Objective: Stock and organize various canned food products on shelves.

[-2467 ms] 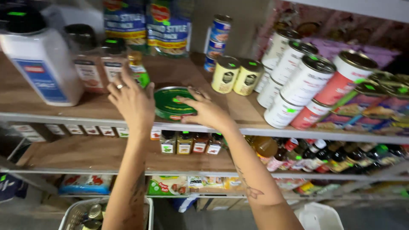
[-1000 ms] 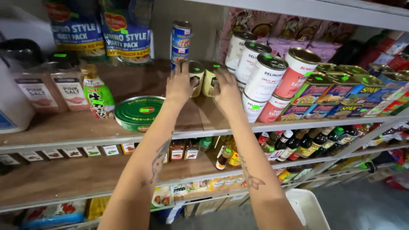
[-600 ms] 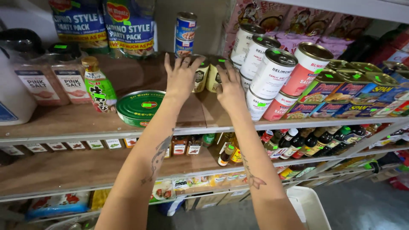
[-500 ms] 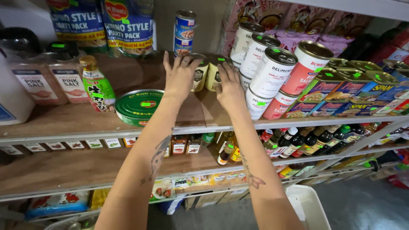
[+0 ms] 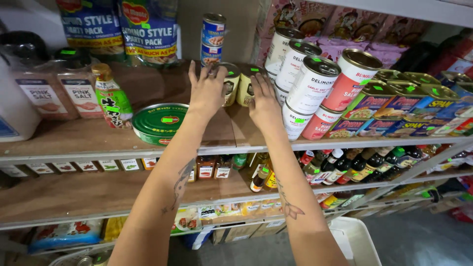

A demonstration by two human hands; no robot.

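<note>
Hands spread open — left hand [image 5: 207, 91], right hand [image 5: 263, 101] touch two yellow-label cans [image 5: 239, 83] — wooden shelf [image 5: 98, 135].

Two small yellow cans [image 5: 237, 84] partly hidden behind the left hand [image 5: 207, 91] and right hand [image 5: 263, 102].

The light is bright and even, coming from above and in front of the wooden shelf [image 5: 98, 133]. Soft shadows lie under the forearms and behind the 2 yellow-labelled cans [image 5: 239, 83]. Small glare spots sit on the lid of the flat green tin [image 5: 160, 122] and on the tops of the white cans [image 5: 310, 79]. The wide lens bends the shelf edges and tilts the stock at the right border. Focus is sharp in the middle; the left hand [image 5: 207, 91] and right hand [image 5: 263, 101] show slight motion blur at the fingertips, and the lower corners go soft and dimmer.
</note>
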